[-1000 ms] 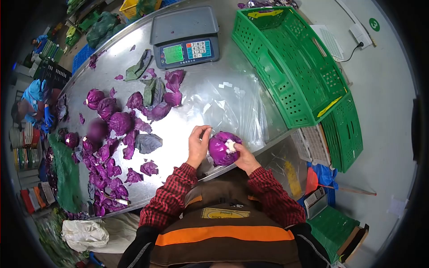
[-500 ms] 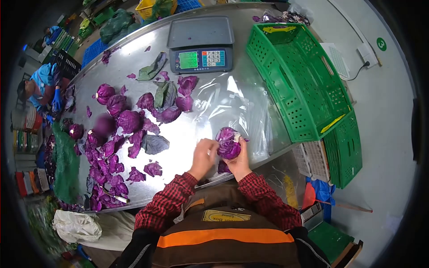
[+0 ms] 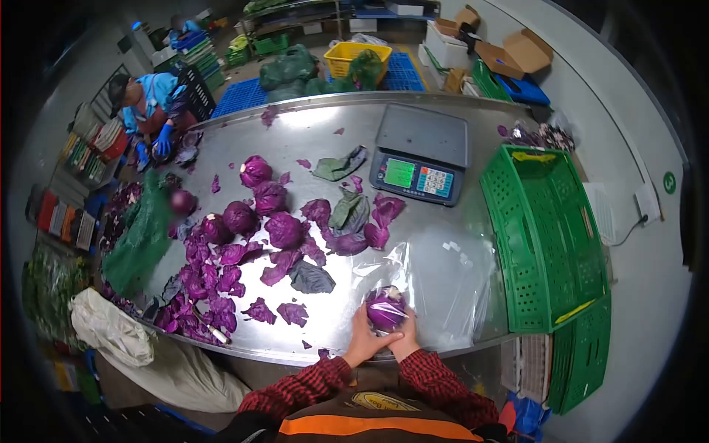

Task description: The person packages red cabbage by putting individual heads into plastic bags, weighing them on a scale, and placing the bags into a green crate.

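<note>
The red cabbage (image 3: 386, 308) sits at the near edge of the steel bench (image 3: 310, 133), wrapped in clear film and held in front of me. The bench fills most of my view. On its right end stands a green crate (image 3: 543, 244), tilted, with more crates stacked beside it. Between crate and cabbage lies a spread of clear plastic sheets (image 3: 447, 284), touching the cabbage. A weighing scale (image 3: 419, 155) stands farther back, its display lit. Loose cabbage heads (image 3: 284, 229) and trimmed purple leaves (image 3: 210, 295) lie scattered to the left. At the far left corner a co-worker in blue (image 3: 151, 100) bends over the bench. My left grip (image 3: 363, 341) and right grip (image 3: 405, 341) are both clamped on the cabbage from below, thumbs touching.
</note>
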Demonstrator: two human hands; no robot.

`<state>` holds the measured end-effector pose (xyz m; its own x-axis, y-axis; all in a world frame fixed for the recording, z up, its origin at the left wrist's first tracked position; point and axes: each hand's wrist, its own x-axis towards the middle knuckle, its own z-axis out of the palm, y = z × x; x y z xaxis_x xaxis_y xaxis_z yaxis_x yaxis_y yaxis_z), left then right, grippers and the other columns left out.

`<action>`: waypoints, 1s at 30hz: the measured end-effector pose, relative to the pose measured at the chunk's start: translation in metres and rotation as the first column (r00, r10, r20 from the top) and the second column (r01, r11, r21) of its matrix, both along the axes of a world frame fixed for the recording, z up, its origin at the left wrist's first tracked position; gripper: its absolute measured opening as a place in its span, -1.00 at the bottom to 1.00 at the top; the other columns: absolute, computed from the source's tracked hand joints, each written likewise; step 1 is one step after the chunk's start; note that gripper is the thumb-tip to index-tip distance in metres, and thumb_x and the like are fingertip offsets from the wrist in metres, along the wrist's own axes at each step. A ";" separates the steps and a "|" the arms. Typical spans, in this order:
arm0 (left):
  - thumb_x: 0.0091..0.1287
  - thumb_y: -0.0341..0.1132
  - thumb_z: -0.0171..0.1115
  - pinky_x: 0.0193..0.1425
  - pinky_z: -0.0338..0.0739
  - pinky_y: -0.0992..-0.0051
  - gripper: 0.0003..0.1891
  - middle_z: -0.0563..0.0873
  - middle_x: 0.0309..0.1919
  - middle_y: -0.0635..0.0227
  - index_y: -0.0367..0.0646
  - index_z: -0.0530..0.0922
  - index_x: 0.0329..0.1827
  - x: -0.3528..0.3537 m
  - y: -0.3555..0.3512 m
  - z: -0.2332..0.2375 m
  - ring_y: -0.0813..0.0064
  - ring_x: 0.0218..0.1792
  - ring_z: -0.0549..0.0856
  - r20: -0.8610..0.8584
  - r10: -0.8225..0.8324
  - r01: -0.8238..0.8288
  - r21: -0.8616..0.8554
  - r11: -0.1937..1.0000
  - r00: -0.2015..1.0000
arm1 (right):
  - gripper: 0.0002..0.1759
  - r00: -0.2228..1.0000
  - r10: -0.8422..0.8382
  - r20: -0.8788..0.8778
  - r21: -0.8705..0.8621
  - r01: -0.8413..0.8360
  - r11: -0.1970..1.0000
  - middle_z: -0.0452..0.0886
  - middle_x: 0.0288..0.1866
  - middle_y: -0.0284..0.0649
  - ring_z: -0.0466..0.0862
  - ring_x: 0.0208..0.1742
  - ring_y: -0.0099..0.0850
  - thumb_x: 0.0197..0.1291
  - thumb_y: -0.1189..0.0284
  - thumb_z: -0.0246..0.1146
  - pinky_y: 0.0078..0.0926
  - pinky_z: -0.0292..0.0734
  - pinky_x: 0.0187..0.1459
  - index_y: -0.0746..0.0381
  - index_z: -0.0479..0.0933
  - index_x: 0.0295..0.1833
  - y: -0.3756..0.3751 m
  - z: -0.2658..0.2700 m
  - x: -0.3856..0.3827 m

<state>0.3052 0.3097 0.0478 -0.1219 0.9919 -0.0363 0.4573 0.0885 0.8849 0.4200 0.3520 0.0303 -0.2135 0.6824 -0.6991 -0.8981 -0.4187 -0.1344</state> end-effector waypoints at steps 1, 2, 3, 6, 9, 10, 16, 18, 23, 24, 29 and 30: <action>-0.05 0.08 0.66 0.44 0.31 0.17 0.22 0.39 0.27 -0.16 -0.42 0.08 0.51 0.000 0.002 -0.013 0.00 0.27 0.47 0.004 0.019 -0.019 0.005 1.000 1.000 | -0.63 0.991 0.096 0.093 -0.112 -0.085 0.990 0.65 0.07 -0.15 0.69 0.06 -0.25 0.44 0.19 0.03 -0.11 0.67 0.00 0.22 0.53 0.08 -0.002 -0.044 0.003; -0.02 0.06 0.64 0.42 0.34 0.18 0.20 0.39 0.27 -0.17 -0.42 0.07 0.52 -0.001 0.005 -0.022 0.00 0.28 0.47 0.050 0.156 -0.151 -0.088 0.985 0.986 | -0.69 0.966 0.194 0.173 -0.227 -0.153 0.962 0.65 0.02 -0.17 0.70 0.05 -0.28 0.43 0.22 0.07 -0.13 0.70 -0.08 0.23 0.53 0.02 0.000 -0.068 0.006; 0.01 0.04 0.63 0.40 0.36 0.20 0.19 0.39 0.27 -0.18 -0.43 0.06 0.53 -0.005 0.011 -0.025 0.01 0.29 0.46 0.083 0.288 -0.270 -0.177 0.946 0.954 | -0.69 0.964 0.201 0.174 -0.213 -0.162 0.963 0.65 0.02 -0.17 0.70 0.05 -0.28 0.43 0.22 0.07 -0.13 0.70 -0.08 0.23 0.53 0.02 0.000 -0.049 0.011; 0.13 -0.03 0.56 0.36 0.41 0.24 0.04 0.44 0.27 -0.15 -0.35 0.14 0.54 -0.024 0.015 -0.023 0.03 0.27 0.50 0.140 0.260 -0.241 -0.140 0.960 0.955 | -0.80 0.382 0.527 0.759 -0.210 -0.624 0.753 0.56 -0.29 -0.24 0.64 -0.24 -0.33 0.32 0.34 0.25 -0.17 0.65 -0.19 0.26 0.50 -0.13 -0.006 0.011 0.041; 0.26 -0.19 0.44 0.29 0.46 0.27 -0.24 0.53 0.23 -0.09 -0.24 0.31 0.48 -0.037 0.011 -0.035 0.06 0.20 0.58 0.287 0.281 -0.267 -0.089 0.960 0.916 | -0.66 -0.173 0.120 0.978 -0.206 -0.673 0.710 0.52 -0.24 -0.14 0.56 -0.33 -0.27 0.17 0.35 0.41 -0.21 0.56 -0.25 0.29 0.46 -0.07 -0.008 0.031 0.056; 0.28 -0.24 0.41 0.25 0.49 0.28 -0.29 0.54 0.22 -0.12 -0.27 0.33 0.45 -0.042 0.009 -0.029 0.08 0.20 0.59 0.286 0.329 -0.297 -0.150 0.943 0.900 | -0.56 -0.432 -0.183 0.883 -0.173 -0.662 0.729 0.50 -0.20 -0.09 0.54 -0.34 -0.21 0.09 0.33 0.48 -0.21 0.52 -0.24 0.30 0.45 -0.04 -0.005 0.045 0.058; 0.39 -0.11 0.17 -0.04 0.61 0.12 -0.60 0.73 -0.46 0.02 -0.39 0.63 -0.25 -0.058 0.007 0.001 0.04 -0.23 0.78 0.111 0.310 -0.219 -0.492 0.842 0.944 | -0.43 -0.606 -0.503 0.616 -0.097 -0.692 0.715 0.45 0.02 -0.06 0.49 0.07 -0.05 -0.04 0.31 0.53 -0.17 0.42 0.06 0.21 0.47 0.07 0.047 0.067 0.043; 0.41 -0.09 0.11 -0.11 0.60 0.06 -0.58 0.72 -0.45 -0.05 -0.38 0.61 -0.26 -0.063 0.007 -0.059 -0.06 -0.33 0.75 -0.140 0.242 -0.265 -0.180 0.947 0.960 | -0.54 -0.474 -0.438 0.763 -0.123 -0.773 0.622 0.51 0.00 -0.03 0.53 0.05 -0.01 0.05 0.34 0.47 -0.12 0.45 0.03 0.20 0.49 0.04 0.065 0.051 0.054; 0.52 -0.22 0.12 -0.58 0.47 0.51 -0.75 0.52 -0.64 0.40 -0.26 0.52 -0.19 -0.077 0.043 0.079 0.59 -0.69 0.54 0.537 0.271 -0.121 -0.298 0.947 0.799 | -0.78 -0.069 -0.357 0.932 0.159 -0.805 0.571 0.55 -0.57 -0.19 0.51 -0.57 -0.39 0.25 0.38 0.36 -0.42 0.39 -0.47 0.31 0.52 -0.26 0.082 0.116 0.059; 0.52 -0.22 0.14 -0.59 0.49 0.52 -0.75 0.53 -0.63 0.40 -0.26 0.54 -0.19 -0.084 0.046 0.094 0.57 -0.69 0.55 0.598 0.259 -0.079 -0.310 0.947 0.758 | -0.78 -0.086 -0.347 0.934 0.141 -0.802 0.580 0.55 -0.57 -0.19 0.51 -0.57 -0.39 0.25 0.38 0.36 -0.42 0.39 -0.47 0.31 0.52 -0.26 0.080 0.127 0.065; 0.49 -0.25 0.20 -0.49 0.61 0.52 -0.74 0.58 -0.54 0.36 -0.34 0.54 -0.13 -0.096 0.038 0.110 0.54 -0.60 0.62 0.587 0.187 0.130 -0.455 0.881 0.788 | -0.78 -0.124 -0.027 0.992 -0.076 -0.752 0.655 0.53 -0.63 -0.36 0.44 -0.58 -0.68 0.21 0.39 0.41 -0.56 0.35 -0.49 0.29 0.55 -0.33 0.063 0.159 0.096; 0.49 -0.26 0.21 -0.43 0.64 0.51 -0.74 0.60 -0.50 0.35 -0.35 0.53 -0.10 -0.094 0.029 0.107 0.53 -0.56 0.64 0.610 0.196 0.178 -0.496 0.850 0.768 | -0.78 -0.135 -0.004 0.991 -0.100 -0.757 0.646 0.53 -0.63 -0.36 0.44 -0.58 -0.68 0.21 0.39 0.41 -0.56 0.35 -0.49 0.29 0.55 -0.33 0.057 0.165 0.106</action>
<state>0.2114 0.3385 0.1549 0.1050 0.8014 -0.5888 -0.1782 0.5977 0.7817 0.5257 0.4089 0.1954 -0.0407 0.9752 -0.2174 0.5237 -0.1645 -0.8359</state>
